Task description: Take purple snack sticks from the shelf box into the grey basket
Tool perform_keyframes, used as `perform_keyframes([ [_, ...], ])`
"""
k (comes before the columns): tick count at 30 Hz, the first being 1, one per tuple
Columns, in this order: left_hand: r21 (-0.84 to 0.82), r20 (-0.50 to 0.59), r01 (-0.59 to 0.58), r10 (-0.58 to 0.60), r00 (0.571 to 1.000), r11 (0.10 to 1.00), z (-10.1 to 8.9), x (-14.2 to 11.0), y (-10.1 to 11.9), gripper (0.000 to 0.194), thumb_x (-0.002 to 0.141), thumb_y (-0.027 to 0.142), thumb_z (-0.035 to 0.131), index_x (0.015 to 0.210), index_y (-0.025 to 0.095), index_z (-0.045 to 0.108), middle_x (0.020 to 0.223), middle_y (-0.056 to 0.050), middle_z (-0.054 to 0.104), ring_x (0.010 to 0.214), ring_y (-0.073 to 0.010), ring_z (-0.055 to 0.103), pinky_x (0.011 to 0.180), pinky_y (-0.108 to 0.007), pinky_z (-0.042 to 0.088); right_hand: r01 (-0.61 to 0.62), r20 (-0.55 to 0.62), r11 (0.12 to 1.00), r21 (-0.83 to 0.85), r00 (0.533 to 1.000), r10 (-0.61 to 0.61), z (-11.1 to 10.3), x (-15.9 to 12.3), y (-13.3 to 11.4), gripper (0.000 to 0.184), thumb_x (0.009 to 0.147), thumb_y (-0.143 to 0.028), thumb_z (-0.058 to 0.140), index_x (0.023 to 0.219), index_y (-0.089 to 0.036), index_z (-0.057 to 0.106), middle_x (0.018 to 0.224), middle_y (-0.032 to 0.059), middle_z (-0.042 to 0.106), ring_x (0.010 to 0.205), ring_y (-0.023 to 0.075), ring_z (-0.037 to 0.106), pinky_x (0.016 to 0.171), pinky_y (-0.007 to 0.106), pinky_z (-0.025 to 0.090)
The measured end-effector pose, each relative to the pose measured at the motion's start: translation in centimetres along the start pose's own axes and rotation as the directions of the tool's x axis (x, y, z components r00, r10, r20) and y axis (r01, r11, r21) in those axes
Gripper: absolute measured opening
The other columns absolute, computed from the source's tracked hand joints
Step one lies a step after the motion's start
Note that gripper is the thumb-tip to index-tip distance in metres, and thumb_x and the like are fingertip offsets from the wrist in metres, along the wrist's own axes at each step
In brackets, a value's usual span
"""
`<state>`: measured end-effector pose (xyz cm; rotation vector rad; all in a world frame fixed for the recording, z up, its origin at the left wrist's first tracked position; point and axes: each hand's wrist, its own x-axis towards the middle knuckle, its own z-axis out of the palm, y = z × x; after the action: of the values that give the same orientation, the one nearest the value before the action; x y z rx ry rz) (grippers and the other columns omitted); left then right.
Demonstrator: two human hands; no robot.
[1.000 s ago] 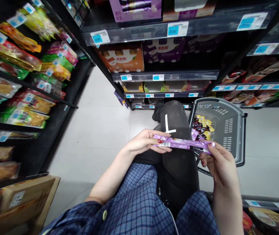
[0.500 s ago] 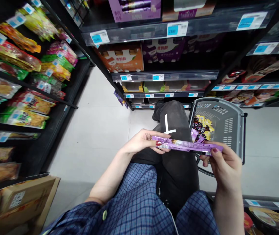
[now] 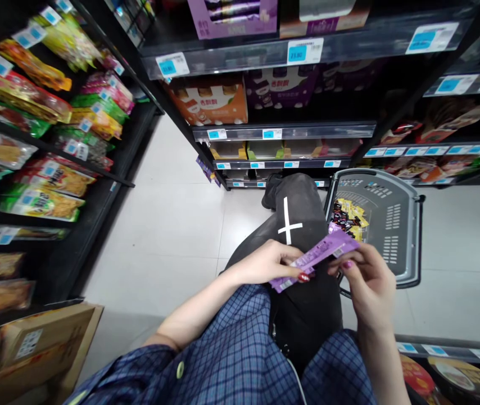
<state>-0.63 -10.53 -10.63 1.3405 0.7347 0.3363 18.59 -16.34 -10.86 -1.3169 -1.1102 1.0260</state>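
Purple sachet (image 3: 323, 251); orange carton (image 3: 210, 102) reads "香飘飘".

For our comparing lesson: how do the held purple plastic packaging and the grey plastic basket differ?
The shiny purple plastic packaging is slim; the grey slotted plastic basket is far larger. The packaging is pinched in the left hand; the basket stands beside the knee. Both look like plastic.

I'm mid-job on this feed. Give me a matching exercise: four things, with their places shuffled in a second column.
Things:
1. Purple packaging
2. White cross
3. Yellow packets
4. Orange carton

Places:
A. In the grey basket
B. On a shelf
C. In the left hand
D. On the dark trouser leg

Pairs: 1-C, 2-D, 3-A, 4-B
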Motion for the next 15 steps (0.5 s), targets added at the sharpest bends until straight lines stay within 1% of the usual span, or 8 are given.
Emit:
perform_keyframes([
  [2, -0.280, -0.150, -0.041, -0.001, 0.989, 0.959, 0.5, 0.2, -0.4, 0.026, 0.074, 0.030, 0.070, 0.093, 0.013, 0.070, 0.092, -0.008, 0.072, 0.081, -0.0193, 0.069, 0.074, -0.028, 0.053, 0.004, -0.058, 0.999, 0.046, 0.998, -0.001, 0.5, -0.1, -0.1, 0.021, 0.086, -0.030, 0.056, 0.105, -0.024, 0.060, 0.075, -0.0006, 0.067, 0.059, 0.0102, 0.062, 0.057, 0.022, 0.051],
  [3, -0.393, -0.233, -0.088, -0.007, 0.972, 0.915, 0.7, 0.3, -0.6, 0.026, 0.073, 0.028, 0.071, 0.093, 0.013, 0.069, 0.095, -0.009, 0.072, 0.083, -0.0207, 0.069, 0.077, -0.031, 0.054, -0.008, -0.073, 0.999, 0.040, 0.997, 0.011, 0.6, -0.2, 0.0, 0.020, 0.087, -0.030, 0.055, 0.104, -0.023, 0.062, 0.075, -0.0001, 0.067, 0.060, 0.0099, 0.062, 0.057, 0.022, 0.051],
  [4, -0.468, -0.316, -0.144, -0.013, 0.949, 0.872, 0.7, 0.5, -0.7, 0.025, 0.071, 0.027, 0.072, 0.092, 0.013, 0.069, 0.095, -0.009, 0.073, 0.083, -0.0217, 0.070, 0.078, -0.034, 0.055, -0.028, -0.080, 0.999, 0.020, 0.996, 0.030, 0.6, -0.2, 0.0, 0.018, 0.087, -0.029, 0.055, 0.101, -0.023, 0.063, 0.074, -0.0001, 0.066, 0.059, 0.0095, 0.061, 0.057, 0.022, 0.050],
  [6, -0.528, -0.460, -0.254, -0.021, 0.888, 0.811, 0.5, 0.7, -0.9, 0.023, 0.069, 0.025, 0.075, 0.088, 0.013, 0.069, 0.091, -0.009, 0.073, 0.081, -0.0231, 0.071, 0.079, -0.037, 0.056, -0.076, -0.073, 0.997, -0.026, 0.995, 0.074, 0.6, -0.3, 0.3, 0.015, 0.086, -0.030, 0.056, 0.093, -0.021, 0.066, 0.070, -0.0003, 0.066, 0.057, 0.0090, 0.060, 0.056, 0.021, 0.050],
  [8, -0.534, -0.556, -0.325, -0.035, 0.830, 0.781, 0.2, 0.8, -1.0, 0.024, 0.066, 0.025, 0.077, 0.085, 0.012, 0.069, 0.087, -0.009, 0.074, 0.079, -0.0246, 0.071, 0.079, -0.040, 0.057, -0.115, -0.047, 0.992, -0.058, 0.993, 0.112, 0.6, -0.4, 0.6, 0.015, 0.084, -0.031, 0.058, 0.089, -0.020, 0.066, 0.067, 0.0000, 0.066, 0.056, 0.0094, 0.060, 0.055, 0.021, 0.051],
  [9, -0.538, -0.582, -0.339, -0.049, 0.812, 0.772, 0.0, 0.9, -1.0, 0.026, 0.065, 0.026, 0.077, 0.085, 0.012, 0.069, 0.086, -0.009, 0.074, 0.078, -0.0253, 0.071, 0.078, -0.041, 0.057, -0.130, -0.032, 0.989, -0.070, 0.991, 0.128, 0.6, -0.4, 0.7, 0.015, 0.084, -0.032, 0.058, 0.088, -0.020, 0.067, 0.067, 0.0004, 0.066, 0.056, 0.0099, 0.060, 0.055, 0.021, 0.051],
  [11, -0.549, -0.601, -0.350, -0.069, 0.796, 0.759, -0.2, 0.9, -1.1, 0.028, 0.064, 0.027, 0.078, 0.086, 0.011, 0.069, 0.085, -0.010, 0.074, 0.077, -0.0264, 0.071, 0.076, -0.042, 0.058, -0.148, -0.006, 0.985, -0.087, 0.989, 0.148, 0.8, -0.4, 0.9, 0.018, 0.083, -0.033, 0.058, 0.086, -0.018, 0.067, 0.066, 0.0013, 0.066, 0.055, 0.0110, 0.061, 0.054, 0.023, 0.052],
  [15, -0.563, -0.560, -0.330, -0.055, 0.827, 0.758, -0.2, 0.8, -1.1, 0.032, 0.064, 0.029, 0.078, 0.089, 0.010, 0.069, 0.085, -0.010, 0.074, 0.077, -0.0276, 0.071, 0.076, -0.045, 0.058, -0.169, 0.029, 0.979, -0.113, 0.984, 0.173, 1.3, -0.5, 0.8, 0.019, 0.083, -0.034, 0.057, 0.085, -0.018, 0.066, 0.065, 0.0021, 0.066, 0.056, 0.0122, 0.061, 0.055, 0.024, 0.052],
])
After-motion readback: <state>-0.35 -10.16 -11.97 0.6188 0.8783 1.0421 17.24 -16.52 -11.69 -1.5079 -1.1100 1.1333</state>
